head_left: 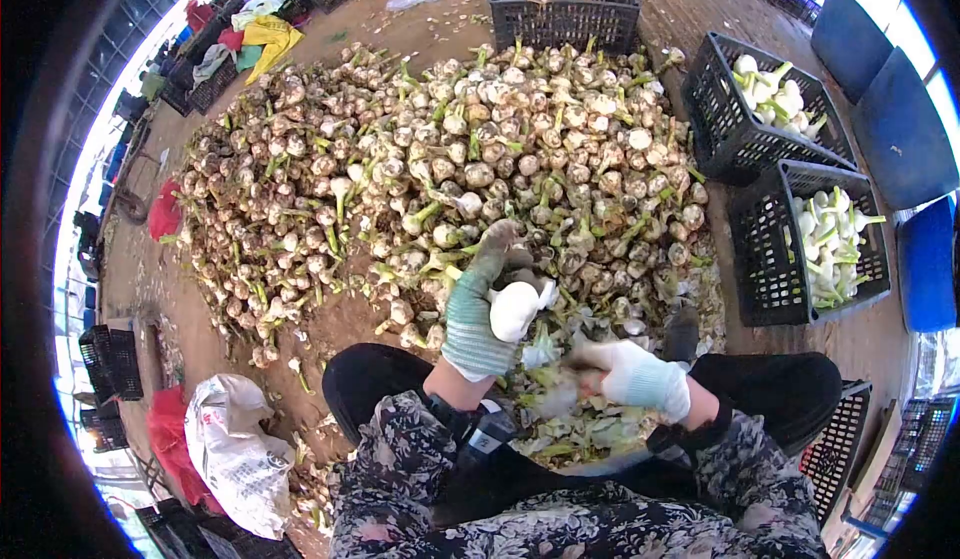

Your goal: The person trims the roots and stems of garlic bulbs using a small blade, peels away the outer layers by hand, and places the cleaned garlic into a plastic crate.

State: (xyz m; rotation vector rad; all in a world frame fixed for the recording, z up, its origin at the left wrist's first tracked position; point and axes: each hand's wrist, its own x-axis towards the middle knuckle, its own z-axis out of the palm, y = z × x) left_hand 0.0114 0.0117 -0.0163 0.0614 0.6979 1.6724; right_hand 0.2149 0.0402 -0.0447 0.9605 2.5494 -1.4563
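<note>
Holding: left hand (478,311) curled round a white bulb (515,311)
Near: right hand (640,377) blurred, grip cannot be told
Far: garlic pile (450,159)

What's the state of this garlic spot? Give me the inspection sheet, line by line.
Surface: bare dirt ground, partly covered by the heap.
Job's things: white garlic bulb in the left hand; garlic pile with stems in front; upper right crate and lower right crate holding cleaned white garlic.
Clutter: husks between the knees; white sack at the left.
Hands: left hand gloved, closed on the bulb; right hand gloved, blurred, grip unclear.
Cables: nothing seen.
Surroundings: far crate behind the pile; blue chairs at the right.
</note>
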